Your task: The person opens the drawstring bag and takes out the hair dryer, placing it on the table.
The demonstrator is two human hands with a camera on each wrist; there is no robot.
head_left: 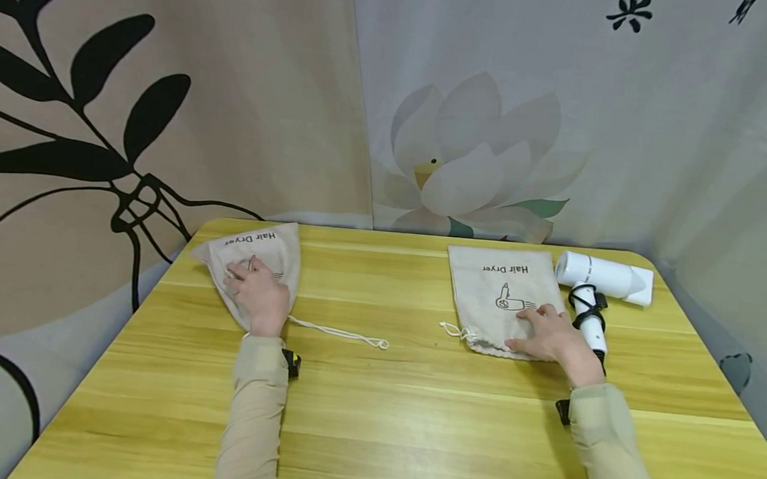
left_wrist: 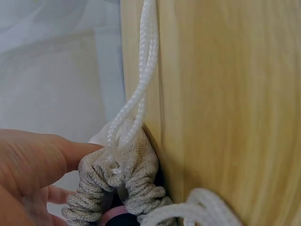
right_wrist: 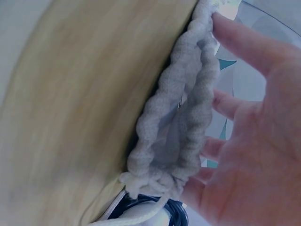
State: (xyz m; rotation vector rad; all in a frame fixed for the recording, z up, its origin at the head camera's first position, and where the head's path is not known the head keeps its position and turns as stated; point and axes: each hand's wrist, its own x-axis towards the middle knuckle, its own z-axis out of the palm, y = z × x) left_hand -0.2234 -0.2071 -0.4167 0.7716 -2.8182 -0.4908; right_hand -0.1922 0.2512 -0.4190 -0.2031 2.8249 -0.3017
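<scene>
My left hand point(head_left: 262, 299) rests on a beige drawstring bag point(head_left: 284, 242) printed "Hair Dryer" at the table's left. In the left wrist view its gathered mouth point(left_wrist: 141, 165) is partly open, with something dark and pinkish just inside; the rest is hidden. The right hand point(head_left: 554, 339), fingers spread, touches the lower right of a second "Hair Dryer" bag point(head_left: 475, 293), which lies flat. The right wrist view shows fingertips along the scalloped rim point(right_wrist: 200, 117) of its gaping mouth. Beside that hand lies a white hair dryer point(head_left: 602, 275) with a black cord point(head_left: 592, 307) round its handle.
A white drawstring point(head_left: 345, 332) trails right from the left bag across the wooden table point(head_left: 398, 431). A short cord loop point(head_left: 450, 328) sticks out of the right bag's near left corner. Printed curtains point(head_left: 299, 102) hang behind the table's far edge.
</scene>
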